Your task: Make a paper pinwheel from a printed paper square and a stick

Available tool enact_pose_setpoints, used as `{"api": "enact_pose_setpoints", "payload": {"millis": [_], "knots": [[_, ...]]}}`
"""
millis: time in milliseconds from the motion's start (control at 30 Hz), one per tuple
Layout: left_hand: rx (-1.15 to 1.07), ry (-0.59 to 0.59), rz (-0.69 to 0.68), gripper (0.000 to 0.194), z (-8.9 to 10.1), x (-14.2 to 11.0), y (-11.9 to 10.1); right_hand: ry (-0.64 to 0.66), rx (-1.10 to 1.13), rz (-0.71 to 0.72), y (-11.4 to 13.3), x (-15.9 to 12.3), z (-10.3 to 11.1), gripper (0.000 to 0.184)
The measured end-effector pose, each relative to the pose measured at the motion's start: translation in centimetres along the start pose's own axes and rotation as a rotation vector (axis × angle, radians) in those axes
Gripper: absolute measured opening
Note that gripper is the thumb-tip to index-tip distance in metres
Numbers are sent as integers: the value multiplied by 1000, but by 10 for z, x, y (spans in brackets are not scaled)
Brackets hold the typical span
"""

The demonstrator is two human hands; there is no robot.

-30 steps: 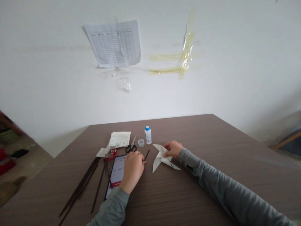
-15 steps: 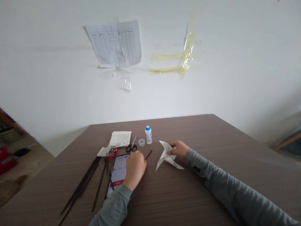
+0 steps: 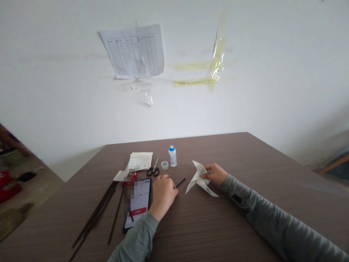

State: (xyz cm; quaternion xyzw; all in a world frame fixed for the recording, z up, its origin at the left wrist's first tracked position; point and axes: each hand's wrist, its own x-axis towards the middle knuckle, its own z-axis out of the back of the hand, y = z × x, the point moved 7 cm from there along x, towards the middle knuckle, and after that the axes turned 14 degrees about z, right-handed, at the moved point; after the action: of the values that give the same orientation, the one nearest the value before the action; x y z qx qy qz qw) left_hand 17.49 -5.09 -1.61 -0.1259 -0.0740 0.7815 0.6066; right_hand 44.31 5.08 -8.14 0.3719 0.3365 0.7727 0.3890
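My left hand (image 3: 164,193) is closed round a thin dark stick (image 3: 181,182) whose tip pokes out to the right, just over the brown table (image 3: 245,160). My right hand (image 3: 216,173) pinches a folded white paper pinwheel (image 3: 198,178) by its middle, holding it slightly above the tabletop. The stick tip points toward the pinwheel, a short gap between them. A phone (image 3: 137,203) with a lit screen lies just left of my left hand.
Several dark sticks (image 3: 98,213) lie at the left. Behind the phone are a small red box (image 3: 129,179), black scissors (image 3: 153,169), a stack of paper (image 3: 140,160), a clear cap (image 3: 164,165) and a white glue bottle (image 3: 172,156). A printed sheet (image 3: 134,51) hangs on the wall.
Both hands have drifted to the right. The left hand moved off the phone with the stick, and the right hand carried the pinwheel rightward and lifted it slightly.
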Motion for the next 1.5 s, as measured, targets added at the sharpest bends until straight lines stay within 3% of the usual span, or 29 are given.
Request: {"api": "enact_pose_setpoints", "payload": {"millis": [167,467,767,1100,1300,1500], "knots": [[-11,-23,-20,23,-5,-1,-14,0,44,-5,-4,-3,-3,24],[-214,-145,-112,24,-13,13,-9,-112,-89,265,3,-9,-7,10],[-351,-147,-231,26,-24,19,1,-131,-205,508,17,-13,-3,7],[-486,-263,-273,30,-29,19,10,-120,-272,580,22,-15,-4,11],[-491,-242,-280,30,-24,18,10,-145,-358,661,32,-20,-1,15],[-509,-197,-277,22,-17,13,4,-204,-351,631,37,-24,1,11]]}}
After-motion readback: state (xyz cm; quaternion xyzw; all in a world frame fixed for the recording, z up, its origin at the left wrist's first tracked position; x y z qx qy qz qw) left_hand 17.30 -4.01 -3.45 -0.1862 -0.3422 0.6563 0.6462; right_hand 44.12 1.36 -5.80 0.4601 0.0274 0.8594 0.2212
